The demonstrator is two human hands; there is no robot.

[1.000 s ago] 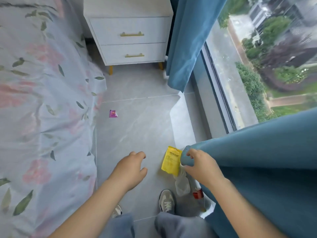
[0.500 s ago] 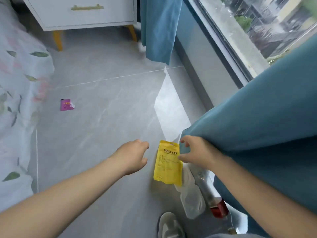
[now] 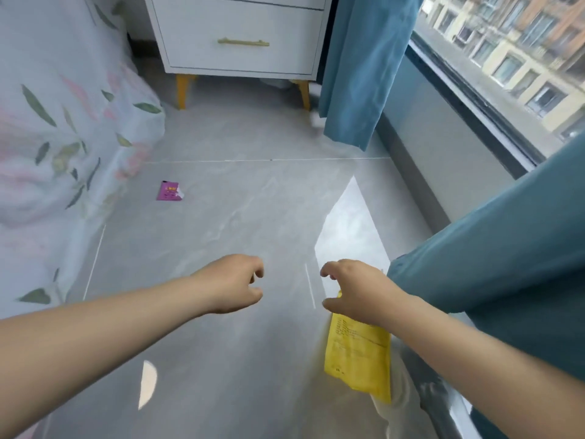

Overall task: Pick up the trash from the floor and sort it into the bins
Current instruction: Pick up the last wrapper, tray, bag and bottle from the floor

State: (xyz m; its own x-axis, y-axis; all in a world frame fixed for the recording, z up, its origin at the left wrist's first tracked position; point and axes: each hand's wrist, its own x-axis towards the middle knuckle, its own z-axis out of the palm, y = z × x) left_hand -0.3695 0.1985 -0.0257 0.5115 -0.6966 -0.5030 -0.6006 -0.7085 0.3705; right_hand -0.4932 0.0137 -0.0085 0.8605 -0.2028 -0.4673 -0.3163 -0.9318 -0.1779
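A yellow packet (image 3: 359, 353) lies on the grey floor at the lower right, its top end hidden under my right hand (image 3: 357, 289). That hand hovers over it with loosely curled fingers, and nothing shows between fingers and thumb. A clear plastic piece (image 3: 399, 410) pokes out from beneath the packet. My left hand (image 3: 234, 283) hangs over bare floor to the left, fingers loosely curled and holding nothing. A small purple wrapper (image 3: 170, 191) lies farther off, near the bed.
A blue curtain (image 3: 506, 248) drapes beside my right arm. A second curtain (image 3: 351, 74) hangs by the window (image 3: 506, 58). A white nightstand (image 3: 240, 36) on yellow legs stands at the far end. A floral bed cover (image 3: 47, 137) falls along the left.
My right hand has let go of the curtain edge and now sits over the packet's top. My left hand has drifted left, away from the packet. The camera has dipped closer to the floor.
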